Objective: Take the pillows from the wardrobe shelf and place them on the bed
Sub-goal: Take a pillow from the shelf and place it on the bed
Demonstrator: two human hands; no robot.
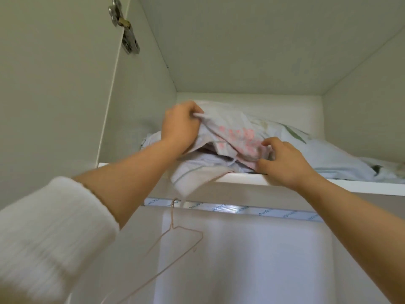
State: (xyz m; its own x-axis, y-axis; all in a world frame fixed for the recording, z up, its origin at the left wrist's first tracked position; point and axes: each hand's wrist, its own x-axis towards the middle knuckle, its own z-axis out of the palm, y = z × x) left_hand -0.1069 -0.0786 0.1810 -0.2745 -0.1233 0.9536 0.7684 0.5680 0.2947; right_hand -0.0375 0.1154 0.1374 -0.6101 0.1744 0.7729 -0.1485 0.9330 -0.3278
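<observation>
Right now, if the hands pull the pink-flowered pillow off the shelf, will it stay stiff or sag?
Probably it sags: the pink-flowered pillow creases and bunches where the left hand grips it. It could drag the pale blue pillow lying against it.

Soft, even, dim light; wide-angle bending at edges; slight blur on the near sleeve [43, 233].

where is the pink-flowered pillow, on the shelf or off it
On the shelf: the pink-flowered pillow rests on the wardrobe shelf, not lifted clear, with the left hand and right hand gripping its cover.
</observation>
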